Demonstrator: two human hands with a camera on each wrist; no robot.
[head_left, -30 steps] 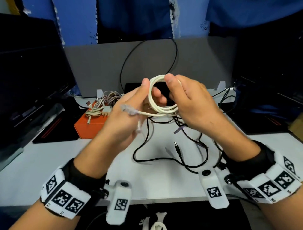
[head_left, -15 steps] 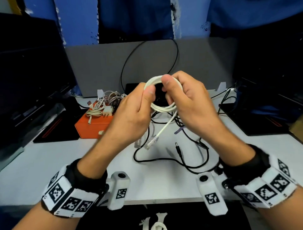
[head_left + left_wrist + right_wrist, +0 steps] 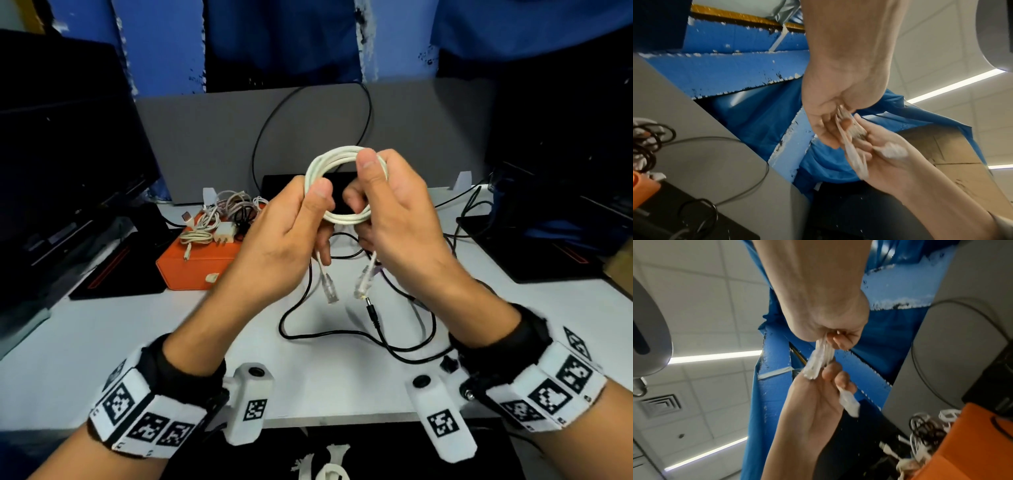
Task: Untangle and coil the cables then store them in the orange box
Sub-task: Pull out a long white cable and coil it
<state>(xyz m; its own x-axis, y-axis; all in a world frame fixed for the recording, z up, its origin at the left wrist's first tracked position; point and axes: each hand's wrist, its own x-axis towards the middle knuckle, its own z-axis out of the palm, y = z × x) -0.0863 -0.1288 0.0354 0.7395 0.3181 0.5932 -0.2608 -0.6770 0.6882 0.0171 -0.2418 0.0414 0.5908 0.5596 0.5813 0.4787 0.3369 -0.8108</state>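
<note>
Both hands hold a coiled white network cable [image 3: 337, 156] up above the table. My left hand [image 3: 291, 233] pinches the coil's left side with thumb and fingers. My right hand [image 3: 394, 212] grips its right side, thumb on top. Two clear plugs hang below: one [image 3: 329, 289] under the left hand, one [image 3: 363, 282] under the right. In the wrist views the cable strands [image 3: 854, 152] and a plug [image 3: 813, 365] show between the fingers. The orange box [image 3: 195, 263] sits to the left, with several coiled cables [image 3: 219, 219] piled on top.
A loose black cable [image 3: 342, 334] with a barrel plug [image 3: 371, 310] sprawls on the white table [image 3: 102, 342] under my hands. Dark monitors stand left and right. A grey partition [image 3: 212, 137] runs behind, with another black cable looped against it.
The loose cable end has been drawn in; both plugs now hang straight down under the coil. The hands have raised the coil a little and regripped its two sides.
</note>
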